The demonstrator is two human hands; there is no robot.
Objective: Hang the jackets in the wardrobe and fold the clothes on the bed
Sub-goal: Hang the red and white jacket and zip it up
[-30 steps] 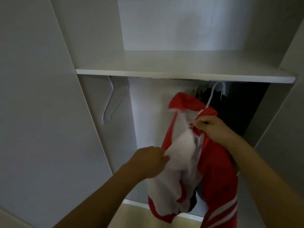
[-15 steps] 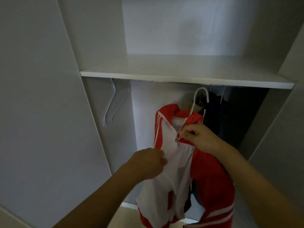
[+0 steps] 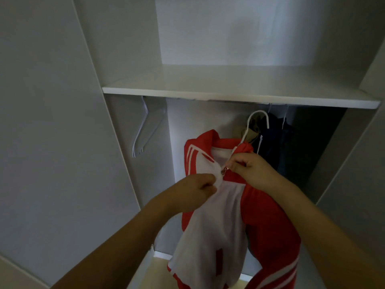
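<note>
Holding steady at the open wardrobe (image 3: 62,122), white shelf (image 3: 239,97) across the top. On the far left under the shelf, empty white hangers (image 3: 143,130) are hanging on the rail. Near left, the left hand (image 3: 195,188) is pinching the white front panel of the red and white jacket (image 3: 218,226), fingers curled on the fabric just below the zipper pull (image 3: 224,170). Right of that, the right hand (image 3: 252,170) is gripping the collar edge at the zipper, fingers closed on cloth. The jacket is sitting on a white hanger (image 3: 257,122) whose hook is poking up above the collar, not on the rail yet. Far right, dark clothes (image 3: 277,147) are already hanging.

Change over the last second: the jacket was bunched and twisted, the collar skewed; now the collar is sitting squared up, the left shoulder stripes are facing out, and both hands have closed in together at the zipper. The hook has also come out more clearly above the collar.

Reading: looks like dressing the jacket on the hanger is nearly done, likely zipping or closing the top so it doesn't slip. Hooking onto the rail is still outstanding, and I can't see the bed items from here.
</note>
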